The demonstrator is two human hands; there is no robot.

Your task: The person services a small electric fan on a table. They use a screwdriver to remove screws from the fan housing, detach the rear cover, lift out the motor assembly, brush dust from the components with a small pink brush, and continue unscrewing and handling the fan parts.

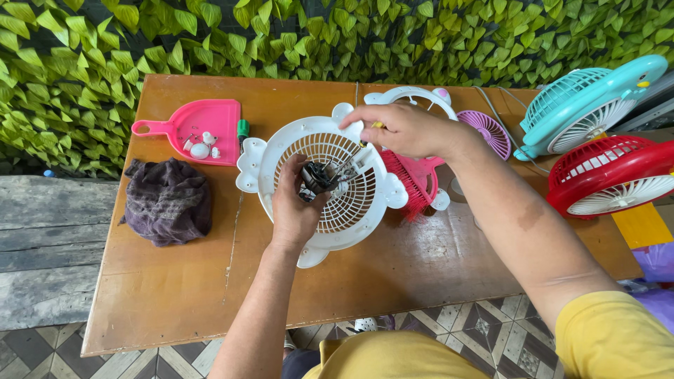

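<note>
Steadying the small dark motor point(317, 177) against the white fan grille point(324, 184) at table centre | left hand point(295, 209): fingers closed round the motor | right hand point(401, 130): fingers pinched on a yellow-handled screwdriver point(365, 140), tip at the motor mount | step: working on the motor fastening | next: likely needs the tip kept seated, grille held steady

A pink dustpan point(203, 126) lies at the far left of the wooden surface point(175, 281), holding small white parts point(201, 146). Just beside the dustpan's right edge is a green screwdriver handle point(243, 129). Nearer than the dustpan sits a crumpled dark purple cloth point(168, 202). Far right of the dustpan are a purple fan blade point(489, 131), a turquoise fan point(586, 102) and a red fan point(611, 175). A leafy wall point(281, 35) stands behind
</note>
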